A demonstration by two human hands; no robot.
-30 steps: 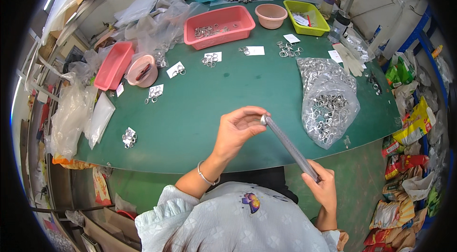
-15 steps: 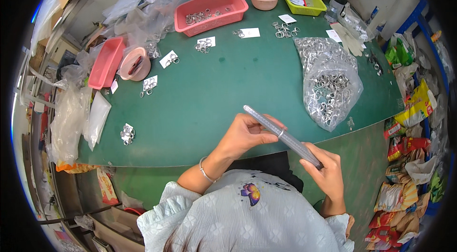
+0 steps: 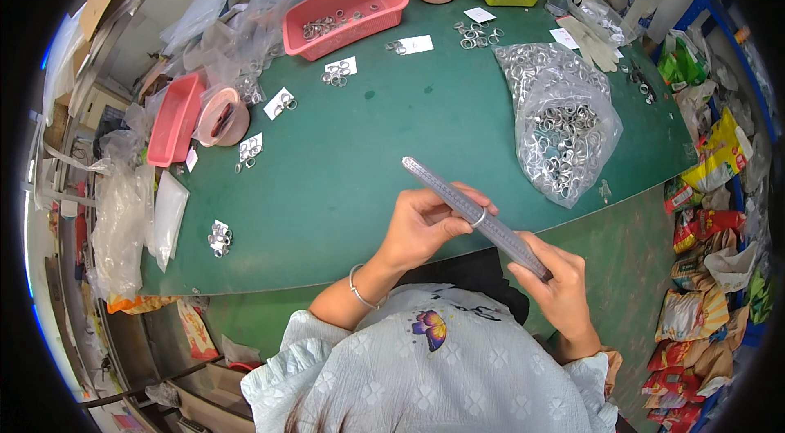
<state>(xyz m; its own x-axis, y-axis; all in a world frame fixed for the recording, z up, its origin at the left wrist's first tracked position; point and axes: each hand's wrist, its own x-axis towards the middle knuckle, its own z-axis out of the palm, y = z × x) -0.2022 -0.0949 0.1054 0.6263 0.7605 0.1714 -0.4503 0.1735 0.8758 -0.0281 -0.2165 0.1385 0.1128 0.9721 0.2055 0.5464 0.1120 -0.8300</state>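
On my feed, the left hand (image 3: 419, 228) pinches a metal ring (image 3: 480, 219) around the ring mandrel (image 3: 446, 188); the right hand (image 3: 559, 279) grips its end, above the worktop's (image 3: 352, 163) near edge. Sizing, I judge; next needs a steady reading.

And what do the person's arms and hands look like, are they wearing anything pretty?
Yes! There's a shiny, silvery bangle around the left wrist. The sleeves are pale blue, with a ruffle on the left one. The left hand and right hand wear no gloves.
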